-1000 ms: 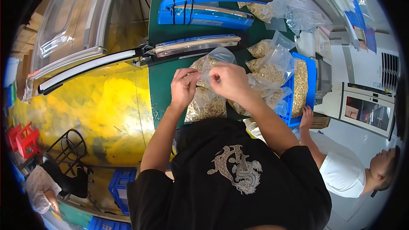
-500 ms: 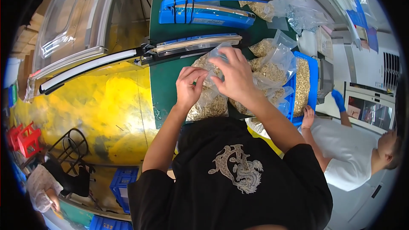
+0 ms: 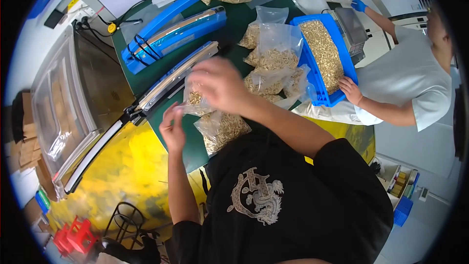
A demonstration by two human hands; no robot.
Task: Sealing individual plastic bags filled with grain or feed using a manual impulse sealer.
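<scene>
Clear bag [image 3: 195, 99] lies right of my left grip [image 3: 173, 130], which pinches its near edge; right grip [image 3: 219, 86] is blurred, its closing I cannot tell.

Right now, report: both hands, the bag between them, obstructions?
Left hand at clear bag, grip unclear. Right hand blurred over it. Tan contents showing; right hand hides part of bag.

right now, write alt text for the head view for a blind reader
A person's bare left hand and blurred right hand are at a clear plastic bag of straw-coloured pieces on a dark green table. Beyond lies a long blue black-handled device; at right, a co-worker's bare hand touches a blue plastic tray.
</scene>
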